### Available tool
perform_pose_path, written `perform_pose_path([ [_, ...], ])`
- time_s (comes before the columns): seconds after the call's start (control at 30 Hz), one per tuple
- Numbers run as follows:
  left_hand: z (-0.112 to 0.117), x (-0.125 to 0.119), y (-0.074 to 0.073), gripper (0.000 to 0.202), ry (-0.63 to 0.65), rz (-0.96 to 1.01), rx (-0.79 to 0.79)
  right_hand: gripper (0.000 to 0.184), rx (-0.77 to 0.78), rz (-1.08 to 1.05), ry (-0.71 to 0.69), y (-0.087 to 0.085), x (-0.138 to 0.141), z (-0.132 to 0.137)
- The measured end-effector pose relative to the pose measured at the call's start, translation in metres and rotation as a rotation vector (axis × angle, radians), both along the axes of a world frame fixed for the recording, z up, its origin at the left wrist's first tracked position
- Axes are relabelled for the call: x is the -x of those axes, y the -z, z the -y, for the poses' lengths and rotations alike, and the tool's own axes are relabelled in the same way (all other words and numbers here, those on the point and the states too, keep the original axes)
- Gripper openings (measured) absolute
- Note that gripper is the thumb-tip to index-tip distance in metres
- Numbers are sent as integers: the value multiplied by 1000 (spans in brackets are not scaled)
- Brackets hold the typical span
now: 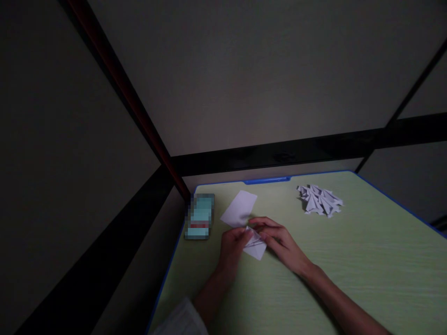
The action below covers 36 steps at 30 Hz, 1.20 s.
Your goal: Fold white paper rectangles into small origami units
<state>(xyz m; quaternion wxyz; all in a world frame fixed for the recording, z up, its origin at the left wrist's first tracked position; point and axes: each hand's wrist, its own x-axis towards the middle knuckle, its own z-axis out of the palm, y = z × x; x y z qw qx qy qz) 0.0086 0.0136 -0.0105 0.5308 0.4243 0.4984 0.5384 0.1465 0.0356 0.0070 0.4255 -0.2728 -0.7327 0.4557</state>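
Between my two hands is a small folded piece of white paper (257,251), with crease lines across it and one corner pointing toward me. My left hand (231,244) pinches its left side, the thumb lying on top. On the right side, the thumb and fingers of my right hand (281,239) close on the paper's edge; some of its fingers reach over the far side. Just beyond my hands a flat sheet of white paper (239,207) lies on the table. The undersides of the folds are hidden by my fingers.
A pile of folded white paper pieces (319,201) sits at the back right of the light green table (349,260). At the left edge lies a phone (199,216), its screen blurred. The table has a blue rim with a blue handle (267,180) by the wall.
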Motion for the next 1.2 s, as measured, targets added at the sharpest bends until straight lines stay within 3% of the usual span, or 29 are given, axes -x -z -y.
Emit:
perform_pose_path([
  [0.13, 0, 1, -1, 27, -61, -23, 12, 34, 166, -59, 36, 1, 3, -1],
  [0.3, 0, 1, -1, 22, -95, -60, 41, 30, 259, -39, 85, 6, 4, -6],
  [0.47, 1, -2, -3, 20, -87, -103, 33, 19, 379, -95, 168, 12, 2, -10],
  [0.67, 1, -2, -4, 22, -46, -61, 32, 21, 585, -179, 191, 11, 5, -8],
  [0.83, -1, -1, -2, 23, -25, -130, 64, 30, 564, -188, 237, 6, 7, -5],
  [0.93, 0, -1, -2, 29, -65, -214, 4, 29, 548, -170, 226, 5, 7, -5],
  [1.07, 2, 0, -2, 30, -116, -273, -65, 24, 524, -79, 73, 7, 7, -4],
  [1.2, 2, 2, -3, 28, -160, -311, -111, 31, 464, -30, -77, 7, 8, 0],
])
